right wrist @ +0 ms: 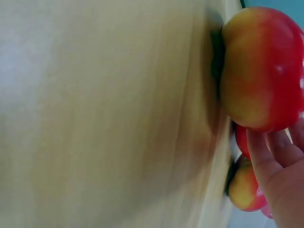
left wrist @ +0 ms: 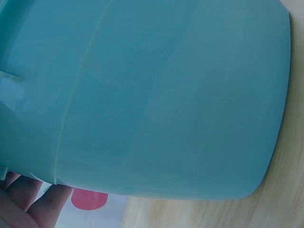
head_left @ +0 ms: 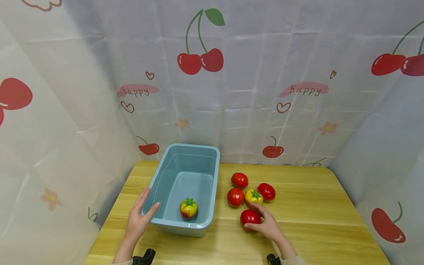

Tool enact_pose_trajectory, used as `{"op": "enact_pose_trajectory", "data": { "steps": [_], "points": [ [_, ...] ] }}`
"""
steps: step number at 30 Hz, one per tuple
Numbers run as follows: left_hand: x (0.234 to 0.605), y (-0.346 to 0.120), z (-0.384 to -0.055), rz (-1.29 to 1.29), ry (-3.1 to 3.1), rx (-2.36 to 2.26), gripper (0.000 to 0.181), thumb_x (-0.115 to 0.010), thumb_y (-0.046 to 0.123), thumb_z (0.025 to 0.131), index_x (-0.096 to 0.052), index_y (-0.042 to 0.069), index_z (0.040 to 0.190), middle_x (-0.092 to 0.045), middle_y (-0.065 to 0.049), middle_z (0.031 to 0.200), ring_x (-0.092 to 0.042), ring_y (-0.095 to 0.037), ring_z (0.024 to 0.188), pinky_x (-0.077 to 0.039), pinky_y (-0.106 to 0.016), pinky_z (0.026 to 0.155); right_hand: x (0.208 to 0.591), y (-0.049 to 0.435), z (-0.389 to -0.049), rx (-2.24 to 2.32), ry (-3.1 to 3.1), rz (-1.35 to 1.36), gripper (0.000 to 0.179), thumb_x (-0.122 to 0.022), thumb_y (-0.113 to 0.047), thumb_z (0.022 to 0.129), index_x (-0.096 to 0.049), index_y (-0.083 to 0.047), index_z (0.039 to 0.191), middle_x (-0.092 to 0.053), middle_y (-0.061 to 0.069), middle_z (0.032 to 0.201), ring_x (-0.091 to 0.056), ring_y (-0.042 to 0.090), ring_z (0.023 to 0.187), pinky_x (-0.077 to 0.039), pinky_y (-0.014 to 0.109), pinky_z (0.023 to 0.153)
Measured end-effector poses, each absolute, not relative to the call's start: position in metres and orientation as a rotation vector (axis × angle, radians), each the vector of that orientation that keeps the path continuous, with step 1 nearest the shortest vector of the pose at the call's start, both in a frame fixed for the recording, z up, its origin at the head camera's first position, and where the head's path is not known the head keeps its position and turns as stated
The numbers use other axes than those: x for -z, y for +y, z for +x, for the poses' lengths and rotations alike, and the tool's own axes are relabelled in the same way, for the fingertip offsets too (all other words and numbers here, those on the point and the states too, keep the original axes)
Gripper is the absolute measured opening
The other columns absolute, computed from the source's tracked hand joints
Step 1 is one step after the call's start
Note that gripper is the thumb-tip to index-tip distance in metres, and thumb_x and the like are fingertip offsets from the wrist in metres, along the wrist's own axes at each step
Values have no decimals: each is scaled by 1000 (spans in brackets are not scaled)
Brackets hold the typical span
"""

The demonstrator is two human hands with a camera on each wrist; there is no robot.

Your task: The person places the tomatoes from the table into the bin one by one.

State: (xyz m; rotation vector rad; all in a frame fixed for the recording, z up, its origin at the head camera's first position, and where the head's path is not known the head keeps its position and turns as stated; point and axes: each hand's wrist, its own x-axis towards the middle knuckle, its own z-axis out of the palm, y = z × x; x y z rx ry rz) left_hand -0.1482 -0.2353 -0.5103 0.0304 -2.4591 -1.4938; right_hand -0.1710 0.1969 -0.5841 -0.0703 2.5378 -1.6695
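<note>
My right hand (head_left: 266,224) holds a tomato (head_left: 250,218) on the near side of a small group, thumb on its near side and fingers at its far side. In the right wrist view this tomato (right wrist: 261,71) has a red top, a yellowish lower part and a green calyx facing the table. My left hand (head_left: 140,217) rests at the near left corner of a blue plastic bin (head_left: 212,198), fingers stretched along the rim, thumb reaching over the inside. A yellow-red tomato (head_left: 188,209) with a green calyx upward sits on the bin's floor.
Beyond my right hand lie several more tomatoes: a yellow one (head_left: 253,197) with its calyx up, and red ones (head_left: 235,197) around it. All stand on a wooden table (head_left: 304,206) to the right of the bin. A cherry-print curtain (head_left: 245,99) surrounds the table's back and sides.
</note>
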Motion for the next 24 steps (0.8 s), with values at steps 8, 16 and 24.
{"op": "enact_pose_trajectory", "data": {
  "steps": [8, 16, 24],
  "points": [
    [510, -235, -148, 37, -2460, 1499, 68, -70, 26, 85, -39, 9, 143, -28, -11, 151, -23, -33, 137, -24, -60, 105, 593, 199, -169, 1623, 2539, -31, 79, -87, -20, 65, -49, -15, 135, -45, 14, 137, -45, 36, 120, -39, 55, 97],
    [510, -235, -149, 37, -2456, 1505, 68, -70, 26, 85, -39, 8, 143, -28, -12, 151, -23, -32, 137, -24, -58, 106, 590, 198, -168, 1667, 2521, -31, 76, -85, -15, 67, -50, -14, 134, -44, 16, 137, -47, 36, 117, -43, 53, 94],
    [510, -235, -148, 40, -2457, 1505, 68, -70, 26, 85, -40, 9, 143, -29, -12, 151, -24, -32, 137, -25, -58, 106, 573, 198, -173, 1672, 2552, -73, 74, -85, -16, 68, -50, -12, 133, -48, 15, 134, -50, 34, 115, -45, 47, 93]
  ]
}}
